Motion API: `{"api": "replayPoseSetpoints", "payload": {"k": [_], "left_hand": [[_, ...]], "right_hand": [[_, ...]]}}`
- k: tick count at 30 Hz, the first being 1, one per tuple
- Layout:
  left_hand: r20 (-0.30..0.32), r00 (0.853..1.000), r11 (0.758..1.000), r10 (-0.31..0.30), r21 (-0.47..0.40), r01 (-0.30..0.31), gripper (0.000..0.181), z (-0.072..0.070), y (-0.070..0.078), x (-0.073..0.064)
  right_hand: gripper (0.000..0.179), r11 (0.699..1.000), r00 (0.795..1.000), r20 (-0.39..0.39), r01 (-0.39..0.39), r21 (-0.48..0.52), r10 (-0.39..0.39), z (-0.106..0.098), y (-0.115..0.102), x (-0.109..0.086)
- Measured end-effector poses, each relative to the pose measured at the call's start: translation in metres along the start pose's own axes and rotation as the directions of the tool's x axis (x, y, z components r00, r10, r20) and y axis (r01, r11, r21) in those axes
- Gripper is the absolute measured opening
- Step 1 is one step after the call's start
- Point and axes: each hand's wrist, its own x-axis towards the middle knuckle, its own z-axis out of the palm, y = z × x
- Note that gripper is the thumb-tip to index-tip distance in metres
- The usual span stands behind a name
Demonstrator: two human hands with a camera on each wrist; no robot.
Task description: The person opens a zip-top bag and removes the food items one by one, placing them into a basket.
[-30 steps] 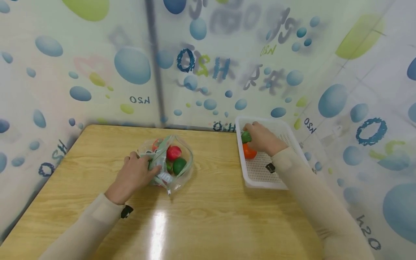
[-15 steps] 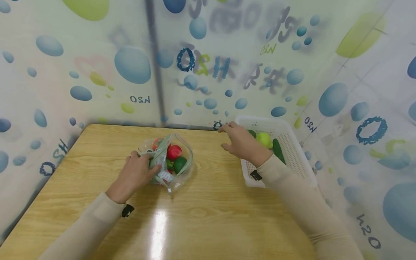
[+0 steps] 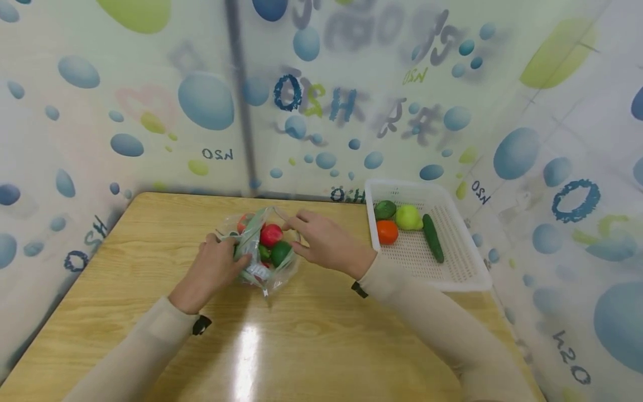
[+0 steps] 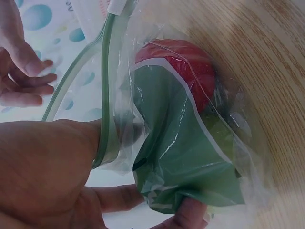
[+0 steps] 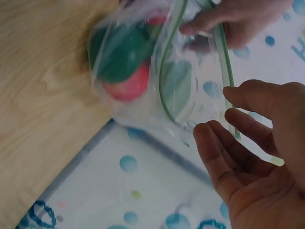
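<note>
A clear zip bag [image 3: 283, 279] with a green zip edge lies on the table, its mouth held apart. Through the plastic show a red round fruit or vegetable [image 3: 272, 235], a dark green one [image 3: 280, 254] and other pieces. My left hand [image 3: 213, 271] grips the bag's left side, thumb inside the mouth and fingers curled on the outside, as the left wrist view [image 4: 52, 167] shows. At the opposite rim my right hand [image 3: 326, 243] has its fingers loosely bent and spread, with nothing in them; in the right wrist view [image 5: 267, 148] thumb and fingertips are beside the green zip edge.
A white perforated basket [image 3: 467, 276] stands at the right back of the wooden table [image 3: 321, 346]. In it lie a cucumber [image 3: 433, 238], a yellow-green fruit [image 3: 408, 217], an orange-red tomato-like piece [image 3: 387, 232] and a dark green piece [image 3: 385, 210]. A patterned wall [image 3: 321, 139] rises behind.
My right hand has let go of the green piece in the basket and moved left to the bag's rim. The left hand keeps its grip on the bag, nearly still.
</note>
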Motion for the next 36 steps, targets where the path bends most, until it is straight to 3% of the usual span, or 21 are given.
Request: {"api": "replayPoseSetpoints", "payload": {"k": [5, 16, 23, 29, 33, 36], "left_hand": [[-0.005, 1.0, 1.0, 0.012, 0.004, -0.012, 0.062, -0.001, 0.001, 0.0], [-0.01, 0.999, 0.999, 0.037, 0.01, -0.037, 0.059, -0.002, 0.001, 0.0], [0.001, 0.999, 0.999, 0.044, 0.003, -0.044, 0.062, -0.002, 0.002, 0.001], [0.007, 0.999, 0.999, 0.046, -0.002, -0.046, 0.061, -0.002, 0.001, 0.001], [0.013, 0.999, 0.999, 0.043, -0.006, -0.043, 0.061, -0.001, 0.0, 0.0], [0.012, 0.999, 0.999, 0.047, -0.012, -0.047, 0.061, 0.0, 0.0, 0.0]], "right_hand": [[0.03, 0.995, 0.997, 0.032, 0.076, -0.06, -0.074, 0.022, -0.007, 0.015], [0.039, 0.972, 0.984, 0.174, 0.0, -0.237, 0.042, 0.051, -0.014, 0.027], [0.048, 0.961, 0.939, 0.285, -0.122, -0.25, 0.193, 0.058, -0.014, 0.029], [0.054, 0.963, 0.941, 0.267, -0.152, -0.221, 0.209, 0.065, -0.013, 0.027], [0.063, 0.967, 0.932, 0.282, -0.186, -0.174, 0.23, 0.072, -0.012, 0.029], [0.06, 0.965, 0.926, 0.291, -0.198, -0.172, 0.242, 0.079, -0.011, 0.031]]}}
